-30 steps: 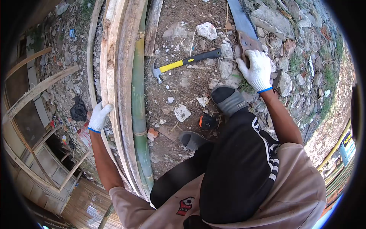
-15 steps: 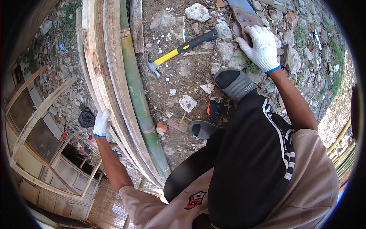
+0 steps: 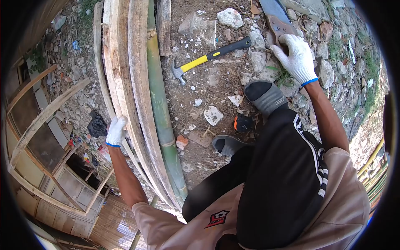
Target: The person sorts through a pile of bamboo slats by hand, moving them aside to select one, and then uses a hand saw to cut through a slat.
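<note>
My left hand [image 3: 116, 131], in a white knit glove with a blue cuff, is closed on the outer edge of a long pale wooden plank [image 3: 116, 75]. Its fingertips are partly hidden. Beside that plank lie another rough wooden strip [image 3: 138, 71] and a green bamboo pole [image 3: 160, 100]. At the upper right my right hand [image 3: 296, 59], gloved the same way, has its fingers around the wooden handle of a handsaw [image 3: 276, 20]. The saw's blade points away from me and runs out of view at the top. Part of the handle is covered by the glove.
A claw hammer [image 3: 208, 57] with a yellow and black handle lies on the dirt between my hands. Stones [image 3: 213, 115] and rubble surround my grey shoes [image 3: 265, 96]. An orange and black object [image 3: 242, 123] sits near them. Curved wooden frames [image 3: 46, 116] stand at left.
The view has turned slightly, so the planks, hammer and saw appear farther right. My left hand remains at the plank and my right hand at the saw handle.
</note>
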Available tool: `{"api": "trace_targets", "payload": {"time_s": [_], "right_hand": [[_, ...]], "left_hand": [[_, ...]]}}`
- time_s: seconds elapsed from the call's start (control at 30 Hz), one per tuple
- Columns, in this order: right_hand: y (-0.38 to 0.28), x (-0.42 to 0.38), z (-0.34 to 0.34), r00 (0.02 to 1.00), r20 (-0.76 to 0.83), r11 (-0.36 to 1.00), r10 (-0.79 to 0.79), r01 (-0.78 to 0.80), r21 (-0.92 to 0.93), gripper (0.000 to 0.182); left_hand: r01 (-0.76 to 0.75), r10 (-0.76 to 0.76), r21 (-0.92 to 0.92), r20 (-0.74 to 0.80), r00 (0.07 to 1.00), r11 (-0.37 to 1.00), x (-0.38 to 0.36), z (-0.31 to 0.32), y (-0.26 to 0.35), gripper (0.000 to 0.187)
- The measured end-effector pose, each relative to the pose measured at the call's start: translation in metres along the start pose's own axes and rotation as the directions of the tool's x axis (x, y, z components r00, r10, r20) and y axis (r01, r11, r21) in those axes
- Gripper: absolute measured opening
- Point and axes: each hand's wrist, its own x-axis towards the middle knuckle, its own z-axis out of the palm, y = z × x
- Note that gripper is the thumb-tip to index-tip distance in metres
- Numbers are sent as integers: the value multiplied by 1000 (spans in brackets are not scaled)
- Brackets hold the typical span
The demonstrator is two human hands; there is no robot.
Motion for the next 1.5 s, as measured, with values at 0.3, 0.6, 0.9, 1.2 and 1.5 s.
{"api": "trace_targets", "payload": {"time_s": [0.3,0.6,0.9,1.2,1.5], "right_hand": [[-98,101,-6,992,-33,780,126,-78,621,46],[-241,320,-23,462,-514,466,-723,875,130,60],[-325,369,7,507,460,566,-728,824,-12,86],[-297,360,6,401,314,438,-860,897,54,87],[-261,332,-22,406,375,461,-834,885,67,93]], "left_hand": [[-110,159,275,-161,974,955,-37,83,41,59],[-158,249,321,-264,932,934,-48,105,39,57],[-111,297,499,-310,903,860,-53,109,46,71],[-11,344,636,-402,849,771,-62,120,48,99],[21,379,636,-485,788,771,-74,166,34,104]]}}
